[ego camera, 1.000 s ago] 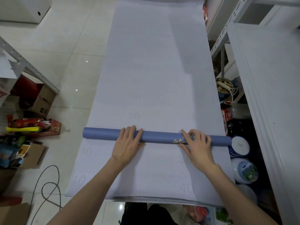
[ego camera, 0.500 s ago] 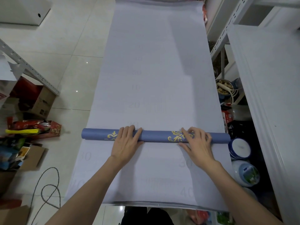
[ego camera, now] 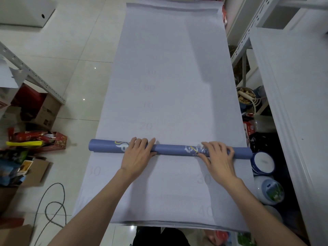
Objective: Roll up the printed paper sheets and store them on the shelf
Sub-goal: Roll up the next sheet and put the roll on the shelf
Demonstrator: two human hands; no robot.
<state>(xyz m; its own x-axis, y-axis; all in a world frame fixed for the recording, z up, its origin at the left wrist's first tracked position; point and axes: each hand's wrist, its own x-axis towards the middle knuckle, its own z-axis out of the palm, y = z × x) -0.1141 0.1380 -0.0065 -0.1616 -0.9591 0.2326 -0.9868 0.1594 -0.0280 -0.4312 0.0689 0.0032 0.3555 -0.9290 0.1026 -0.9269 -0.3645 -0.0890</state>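
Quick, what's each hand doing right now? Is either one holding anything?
Left hand: open, fingers laid flat across the blue paper roll, pressing on it.
Right hand: open, fingers laid over the same roll, pressing on it.

Place: a cluttered storeroom or stock room.
Landmark: a long pale paper sheet spread lengthwise through the middle.
Right of the sheet: white slotted-metal shelving, with lidded plastic tubs down beside it.
Left of the sheet: glossy tiled floor, a slotted shelf leg, open cardboard boxes and a loose cable.
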